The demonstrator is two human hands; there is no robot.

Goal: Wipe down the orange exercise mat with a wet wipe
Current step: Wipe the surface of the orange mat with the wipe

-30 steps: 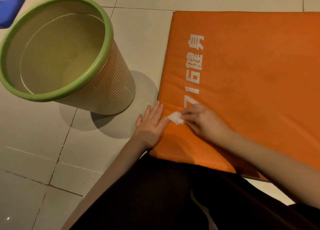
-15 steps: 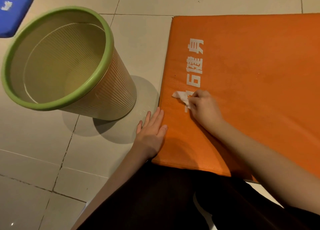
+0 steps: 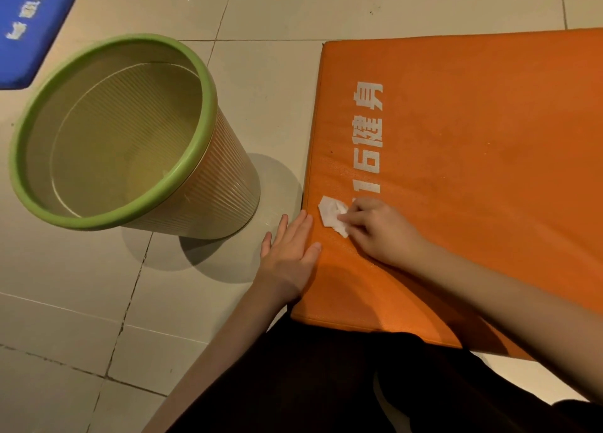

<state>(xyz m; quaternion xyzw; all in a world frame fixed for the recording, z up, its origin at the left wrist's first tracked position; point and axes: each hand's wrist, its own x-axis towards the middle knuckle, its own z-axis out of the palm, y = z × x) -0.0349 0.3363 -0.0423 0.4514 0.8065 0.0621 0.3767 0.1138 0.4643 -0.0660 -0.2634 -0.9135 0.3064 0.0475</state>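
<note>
Wipe (image 3: 332,215) pinched in right hand (image 3: 381,230) grip on orange mat (image 3: 473,171), left hand (image 3: 290,253) flat, straight-fingered — green-rimmed bin (image 3: 210,101) nearby

mat (image 3: 489,145) open ahead, bin (image 3: 228,188) (left) obstructs

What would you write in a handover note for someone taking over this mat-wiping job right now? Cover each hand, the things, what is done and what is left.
Left hand: open, flat across the mat's near left edge, partly on the floor.
Right hand: fingers pinch the wipe, pressing it on the mat by the near end of the white lettering.
Bin: upright on the floor, left of the mat.
Done: wiping started at the near left corner; extent unclear.
Left: probably the rest of the mat.
</note>
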